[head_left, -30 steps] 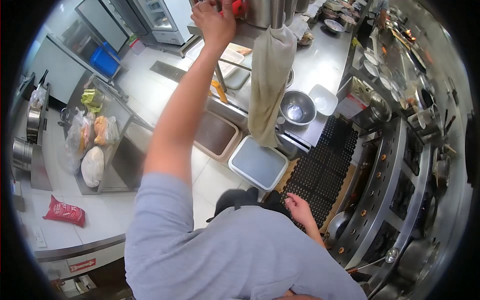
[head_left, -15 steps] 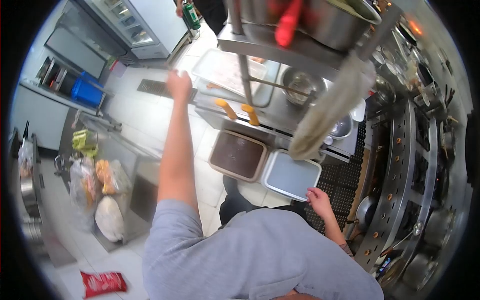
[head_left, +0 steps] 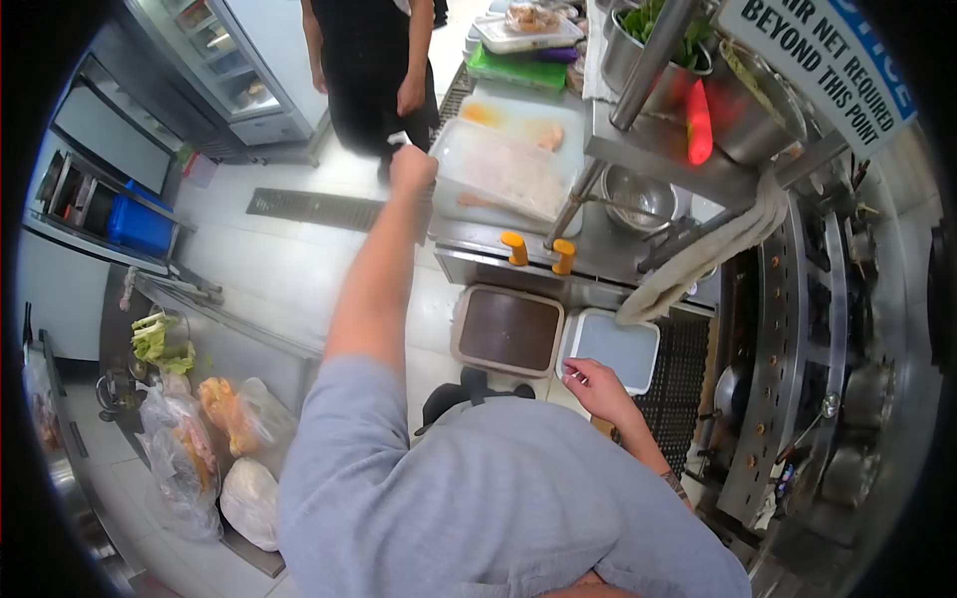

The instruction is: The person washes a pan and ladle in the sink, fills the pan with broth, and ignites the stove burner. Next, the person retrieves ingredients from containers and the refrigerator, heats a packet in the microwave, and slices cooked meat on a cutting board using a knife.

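Observation:
My left hand [head_left: 413, 167], at the end of my outstretched arm, is closed and blurred beside the left edge of a translucent tray [head_left: 503, 171]. A small white thing [head_left: 399, 139] shows at its fingertips; what it is cannot be made out. The tray lies on a pale board on the steel counter [head_left: 469, 236], with pieces of food near it. Low in front of my body, my right hand [head_left: 596, 385] is empty, its fingers loosely bent and apart. It appears over the near edge of a white-rimmed grey tub [head_left: 620, 345].
A person in dark clothes [head_left: 371, 70] stands beyond the counter's left end. Yellow handles [head_left: 514, 248] stick up at the counter's front. A brown tub [head_left: 508, 330] sits below. A shelf with pots and a red handle [head_left: 699, 125] overhangs the right. Bagged food [head_left: 229, 414] lies left.
My left hand has left the red-handled thing on the shelf and moved down beside the tray, where a white thing now shows at its fingertips. The view has turned; the person is more visible.

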Demonstrator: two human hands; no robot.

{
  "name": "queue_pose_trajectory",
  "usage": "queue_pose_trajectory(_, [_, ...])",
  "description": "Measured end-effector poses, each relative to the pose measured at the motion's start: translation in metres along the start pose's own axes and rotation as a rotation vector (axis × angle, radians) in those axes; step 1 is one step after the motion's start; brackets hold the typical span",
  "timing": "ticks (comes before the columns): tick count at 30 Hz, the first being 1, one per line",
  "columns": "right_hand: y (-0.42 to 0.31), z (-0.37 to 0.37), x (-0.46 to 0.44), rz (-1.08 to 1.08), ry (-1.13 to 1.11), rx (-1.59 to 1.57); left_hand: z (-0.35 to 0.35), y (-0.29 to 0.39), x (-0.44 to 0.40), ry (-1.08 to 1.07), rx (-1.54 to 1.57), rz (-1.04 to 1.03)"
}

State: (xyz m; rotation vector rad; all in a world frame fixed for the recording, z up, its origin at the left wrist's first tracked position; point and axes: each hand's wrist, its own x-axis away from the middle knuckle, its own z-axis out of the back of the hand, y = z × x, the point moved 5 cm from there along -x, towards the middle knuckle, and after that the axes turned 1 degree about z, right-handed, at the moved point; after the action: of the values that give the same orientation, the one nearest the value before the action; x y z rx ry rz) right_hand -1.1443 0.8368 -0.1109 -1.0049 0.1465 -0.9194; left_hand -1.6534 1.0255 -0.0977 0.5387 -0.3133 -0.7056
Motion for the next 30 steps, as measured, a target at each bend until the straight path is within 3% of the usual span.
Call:
queue_pose_trajectory(4, [-0.024,0.005,-0.026,0.009,0.064,-0.038,0.010,-0.002,0.015,-0.020,-0.141,-0.069])
queue_pose_trajectory(6, [-0.041,0.000,-0.044,0.129,0.062,0.012,-0.014,-0.028,0.004,-0.054,-0.180,-0.114])
queue_pose_trajectory(7, [-0.051,-0.003,-0.052,0.110,0.071,-0.006,-0.031,-0.048,-0.009,-0.106,-0.040,-0.048])
queue_pose_trajectory(9, [-0.090,0.001,-0.091,0.309,0.040,-0.023,-0.035,-0.052,-0.030,-0.155,0.102,0.002])
queue_pose_trajectory(11, [-0.120,0.007,-0.145,0.484,0.200,0.051,-0.043,-0.068,-0.030,-0.360,0.356,0.104])
queue_pose_trajectory(13, [-0.128,0.020,-0.223,0.546,0.437,0.185,-0.054,-0.078,-0.047,-0.358,0.359,-0.010])
queue_pose_trajectory(15, [-0.135,0.046,-0.296,0.380,0.584,0.378,-0.027,-0.053,-0.027,-0.411,0.594,0.053])
queue_pose_trajectory(17, [-0.111,0.065,-0.352,-0.077,0.712,0.585,-0.035,-0.056,-0.053,-0.405,0.626,0.017])
queue_pose_trajectory(18, [-0.101,0.069,-0.368,-0.106,0.699,0.596,-0.034,-0.054,-0.064,-0.422,0.548,0.027])
queue_pose_trajectory(20, [-0.066,0.087,-0.385,-0.550,0.635,0.403,-0.038,-0.048,-0.095,-0.454,0.489,0.046])
queue_pose_trajectory(23, [-0.050,0.089,-0.386,-0.627,0.562,0.246,-0.047,-0.036,-0.134,-0.581,0.460,-0.024])
queue_pose_trajectory(24, [-0.049,0.090,-0.382,-0.639,0.580,0.240,-0.017,-0.010,-0.121,-0.639,0.365,-0.018])
queue_pose_trajectory(30, [-0.054,0.091,-0.376,-0.658,0.599,0.278,-0.050,-0.003,-0.161,-0.627,0.131,-0.206])
